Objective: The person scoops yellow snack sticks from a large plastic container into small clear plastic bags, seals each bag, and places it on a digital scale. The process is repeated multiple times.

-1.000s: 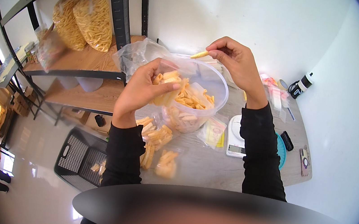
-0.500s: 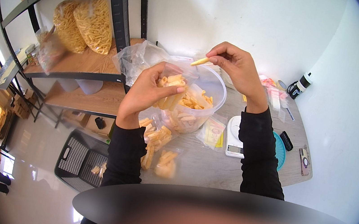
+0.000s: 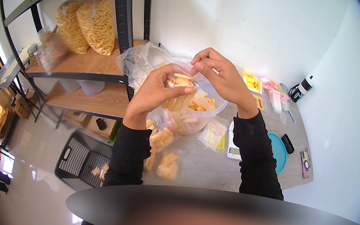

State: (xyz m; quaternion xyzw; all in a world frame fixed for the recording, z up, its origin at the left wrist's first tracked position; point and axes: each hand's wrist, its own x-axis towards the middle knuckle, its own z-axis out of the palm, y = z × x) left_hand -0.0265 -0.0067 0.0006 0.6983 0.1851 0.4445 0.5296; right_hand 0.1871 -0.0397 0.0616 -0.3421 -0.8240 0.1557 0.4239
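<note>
From where I stand, a black-and-white bottle (image 3: 301,88) stands at the frame's right, above a black case (image 3: 288,144) and a phone (image 3: 305,164); black-framed shelving (image 3: 123,7) rises upper left.

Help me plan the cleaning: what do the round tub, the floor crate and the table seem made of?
Tub: probably plastic, smooth and translucent; yellow pieces show hazily through its wall. Crate: likely moulded plastic, dark grey, judging by its regular mesh sides. Table: perhaps laminate with a matte wood look, from its greyish grain; real wood stays possible.

Fisheye view from the head, down over the table (image 3: 210,173)
</note>
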